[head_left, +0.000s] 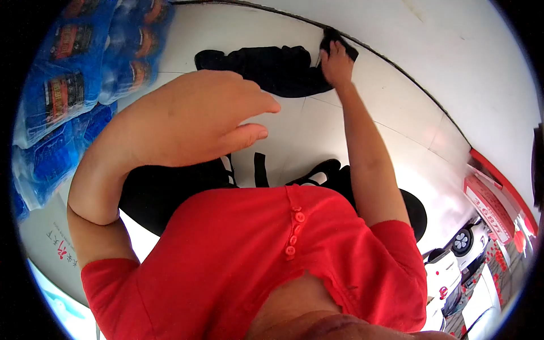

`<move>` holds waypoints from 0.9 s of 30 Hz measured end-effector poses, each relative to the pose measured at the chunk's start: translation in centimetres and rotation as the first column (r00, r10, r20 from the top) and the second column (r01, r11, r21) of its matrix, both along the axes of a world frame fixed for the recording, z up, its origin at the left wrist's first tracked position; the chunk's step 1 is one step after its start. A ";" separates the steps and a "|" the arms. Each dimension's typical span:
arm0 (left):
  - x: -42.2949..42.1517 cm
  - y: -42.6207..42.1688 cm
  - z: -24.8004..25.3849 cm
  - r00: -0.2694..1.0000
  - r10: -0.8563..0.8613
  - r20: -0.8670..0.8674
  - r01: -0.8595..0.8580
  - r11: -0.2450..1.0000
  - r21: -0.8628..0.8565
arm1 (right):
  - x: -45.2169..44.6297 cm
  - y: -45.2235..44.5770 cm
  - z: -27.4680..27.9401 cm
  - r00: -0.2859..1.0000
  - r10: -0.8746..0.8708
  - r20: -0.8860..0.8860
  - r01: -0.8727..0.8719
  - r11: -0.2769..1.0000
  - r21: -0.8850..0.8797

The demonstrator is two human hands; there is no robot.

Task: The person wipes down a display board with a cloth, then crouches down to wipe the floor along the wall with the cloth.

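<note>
A black garment (272, 68) lies crumpled on the pale tiled floor, and its exact kind cannot be made out. My right hand (338, 63) reaches far forward to its right end, fingers stretched out over the dark cloth close to the wall base. My left hand (232, 116) hovers nearer my chest, thumb and fingers apart with nothing between them. From this angle it overlaps the garment's lower left edge. A short black strip (260, 170) rests on the floor by my feet.
Stacked blue plastic-wrapped packs (62, 96) stand on the left. A white wall or panel (453, 51) curves along the far right side. My black shoe (320, 171) is below the garment. At lower right are a red-and-white price sign (487, 207) and a white wheeled item (467, 241).
</note>
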State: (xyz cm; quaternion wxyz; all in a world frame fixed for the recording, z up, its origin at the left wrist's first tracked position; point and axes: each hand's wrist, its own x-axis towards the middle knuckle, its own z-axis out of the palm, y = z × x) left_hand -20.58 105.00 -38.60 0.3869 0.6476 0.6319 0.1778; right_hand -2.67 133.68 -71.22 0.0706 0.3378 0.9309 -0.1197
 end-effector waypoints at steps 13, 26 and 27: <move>0.2 0.2 -0.1 0.999 -0.003 -0.039 0.004 1.000 0.023 | -0.8 -0.1 0.9 0.998 -0.006 0.070 0.002 0.998 0.061; 0.0 0.5 -0.4 0.999 0.016 -0.030 -0.017 1.000 -0.023 | -1.1 0.2 0.1 0.989 -0.023 0.149 0.017 0.999 0.036; 0.0 0.5 -0.2 1.000 0.022 -0.015 -0.022 0.999 -0.037 | -0.1 -0.8 0.0 0.991 0.054 0.125 -0.064 0.995 0.074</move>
